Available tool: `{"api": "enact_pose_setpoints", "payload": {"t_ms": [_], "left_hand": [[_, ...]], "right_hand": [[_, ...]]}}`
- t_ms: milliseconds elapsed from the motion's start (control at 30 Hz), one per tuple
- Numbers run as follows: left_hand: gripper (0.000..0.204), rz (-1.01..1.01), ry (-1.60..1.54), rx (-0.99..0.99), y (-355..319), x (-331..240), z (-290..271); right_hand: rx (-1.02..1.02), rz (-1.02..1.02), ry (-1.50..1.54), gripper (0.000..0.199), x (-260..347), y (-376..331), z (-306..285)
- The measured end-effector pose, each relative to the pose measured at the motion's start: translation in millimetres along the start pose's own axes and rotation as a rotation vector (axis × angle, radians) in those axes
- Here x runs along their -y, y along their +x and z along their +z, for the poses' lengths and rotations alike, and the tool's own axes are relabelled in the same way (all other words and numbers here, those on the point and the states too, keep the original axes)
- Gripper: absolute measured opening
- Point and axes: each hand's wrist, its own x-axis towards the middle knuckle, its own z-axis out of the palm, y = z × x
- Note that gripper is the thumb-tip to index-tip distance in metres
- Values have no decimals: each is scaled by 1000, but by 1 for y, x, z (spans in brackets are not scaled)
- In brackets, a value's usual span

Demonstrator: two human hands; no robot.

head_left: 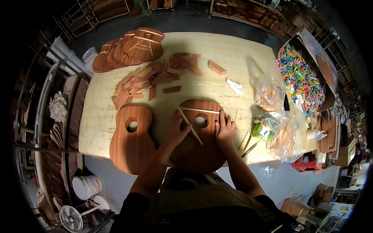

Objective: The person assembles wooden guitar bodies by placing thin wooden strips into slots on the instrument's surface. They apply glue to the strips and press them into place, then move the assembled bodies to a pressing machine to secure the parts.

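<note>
A small guitar-shaped wooden plate (200,151) lies in front of me on the table, its round sound hole towards the far end. One pale strip (204,110) crosses it beyond the hole. My left hand (177,131) is closed on a thin wooden strip (195,135), which slants over the plate left of the hole. My right hand (226,133) lies on the plate's right edge, fingers stretched out and pointing away from me. To the left rests a second guitar-shaped plate (134,149) with a sound hole and no strips.
Loose flat wooden pieces (149,75) lie heaped on the table (229,50). Behind them, braced plates (143,44) are stacked at far left. At right are plastic bags (270,91), a brush (252,148), a green container (261,130) and a box of colourful clips (301,77).
</note>
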Motion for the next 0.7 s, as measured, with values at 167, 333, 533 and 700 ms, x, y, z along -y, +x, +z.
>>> {"api": "enact_pose_setpoints", "payload": {"t_ms": [167, 333, 533, 700], "left_hand": [[54, -27, -35, 21, 0, 0, 0], [51, -47, -106, 15, -2, 14, 4], [36, -178, -299, -18, -22, 0, -10], [23, -184, -499, -46, -59, -64, -9]], "right_hand": [[-8, 13, 34, 55, -3, -1, 7], [126, 76, 41, 57, 1, 2, 6], [77, -55, 448, 32, 31, 1, -44], [759, 193, 1159, 17, 34, -19, -26]]}}
